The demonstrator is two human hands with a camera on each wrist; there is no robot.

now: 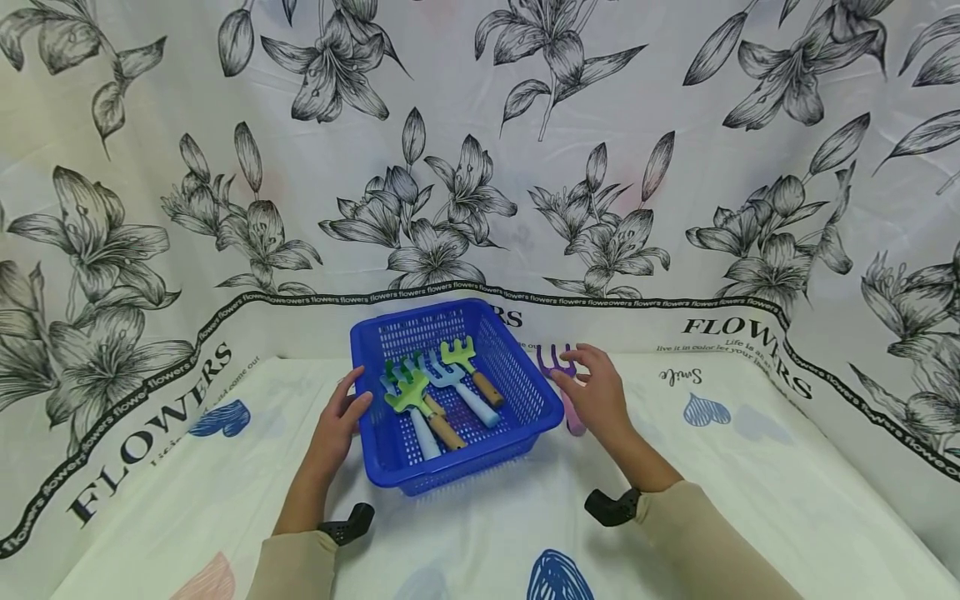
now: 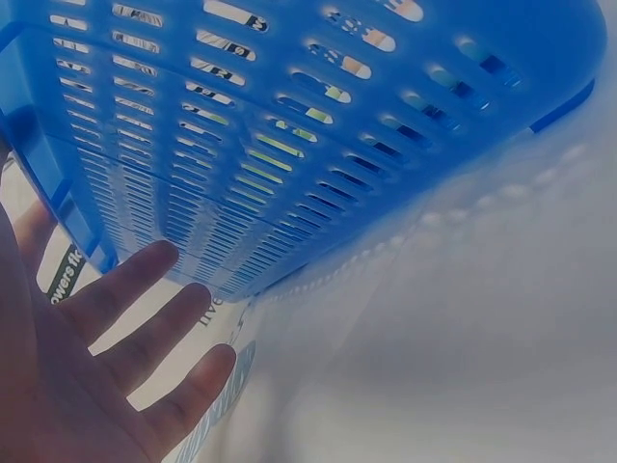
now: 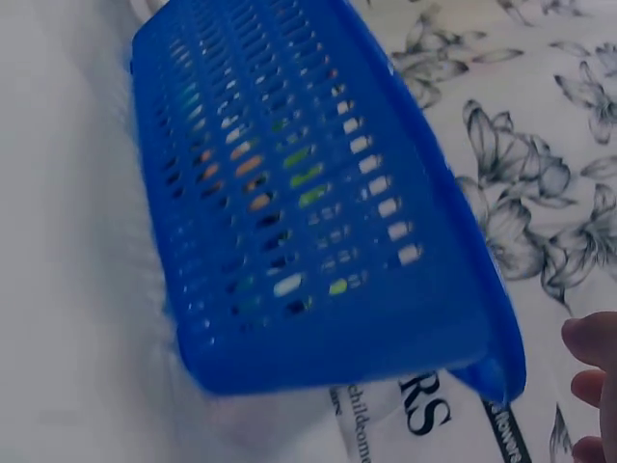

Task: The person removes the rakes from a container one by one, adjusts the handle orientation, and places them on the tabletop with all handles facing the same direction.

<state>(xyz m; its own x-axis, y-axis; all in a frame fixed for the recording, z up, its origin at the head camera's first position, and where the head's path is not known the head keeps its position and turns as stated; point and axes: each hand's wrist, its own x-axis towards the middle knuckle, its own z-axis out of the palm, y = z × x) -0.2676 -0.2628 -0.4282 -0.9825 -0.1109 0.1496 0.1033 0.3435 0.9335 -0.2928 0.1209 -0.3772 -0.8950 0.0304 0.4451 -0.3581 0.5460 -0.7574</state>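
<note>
A blue plastic basket (image 1: 457, 473) with slotted walls holds several small toy garden forks. Among them are a lime-green fork (image 1: 410, 392) with a wooden handle and a light-blue fork (image 1: 447, 377); other forks are partly covered. My left hand (image 1: 341, 421) is at the basket's left rim, fingers spread along the outside of the slotted wall (image 2: 193, 145). To the right of the basket, a purple fork (image 1: 552, 364) with a pink handle is partly hidden by my right hand (image 1: 600, 398). Those fingers are loosely bent over it, and no grip shows. Only fingertips (image 3: 590, 340) appear in the right wrist view.
Under the basket lies a white cloth (image 1: 465, 550) printed with coloured hearts. A flower-printed curtain (image 1: 600, 100) rises behind and at both sides. Each wrist wears a black mount (image 1: 611, 507).
</note>
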